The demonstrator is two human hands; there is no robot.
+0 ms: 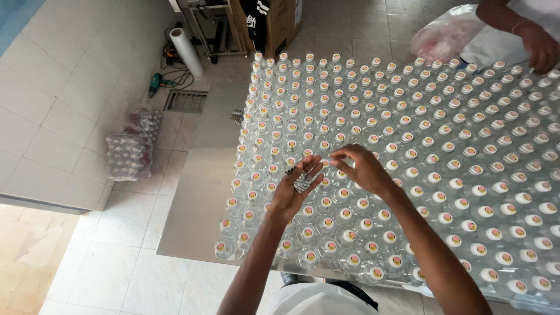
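Both hands, left (294, 189) cupping seals (302, 182), right (361, 169), hover over bottles (466, 175).

Small grey pieces (301, 182) in left hand (294, 186) palm: too small to identify. Right hand (361, 169) fingertips pinch something too tiny to make out. Bottles (443, 175) run off right edge; co-worker (539, 46) cut off at top corner.

I see two shrink-wrapped bottle packs (133, 146) stacked on the white floor tiles at left, clear film over reddish caps; a brown cardboard box (279, 22) stands at the top by the metal frame; a translucent pinkish plastic bag (444, 34) lies top right
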